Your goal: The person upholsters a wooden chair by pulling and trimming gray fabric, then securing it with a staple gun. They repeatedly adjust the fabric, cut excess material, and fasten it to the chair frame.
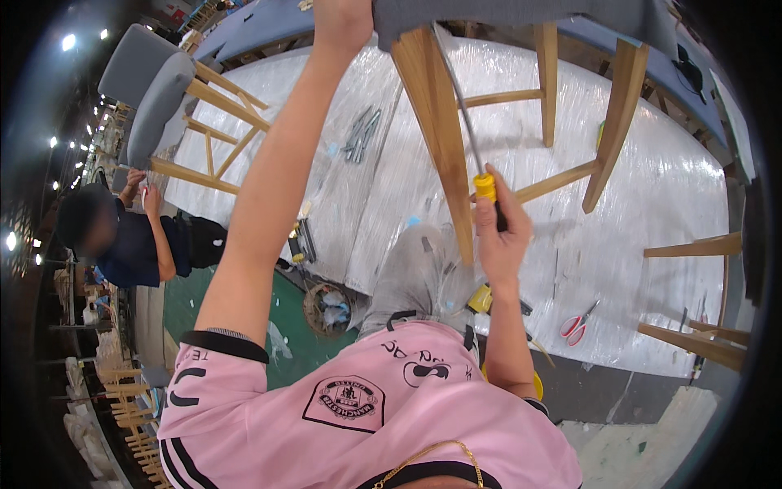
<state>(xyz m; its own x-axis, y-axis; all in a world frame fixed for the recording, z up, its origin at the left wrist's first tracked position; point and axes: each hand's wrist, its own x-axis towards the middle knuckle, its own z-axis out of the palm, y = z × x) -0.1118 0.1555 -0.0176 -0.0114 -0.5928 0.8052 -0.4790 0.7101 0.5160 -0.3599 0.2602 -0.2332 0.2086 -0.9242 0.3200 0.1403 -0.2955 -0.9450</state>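
Note:
A wooden chair with a grey upholstered seat stands in front of me at the top of the view, its pale brown legs reaching down toward me. My right hand is closed around the yellow and black handle of a long screwdriver. The screwdriver's metal shaft runs up beside the nearest leg to the underside of the seat, where its tip is hidden. Stretched up along the seat's left edge, my left hand is cut off by the top of the frame, so its fingers do not show.
On the plastic-wrapped table lie several bolts, red-handled scissors and a yellow tool. Other chair legs are at the right. A co-worker handles another grey chair at left. A bin stands below the table.

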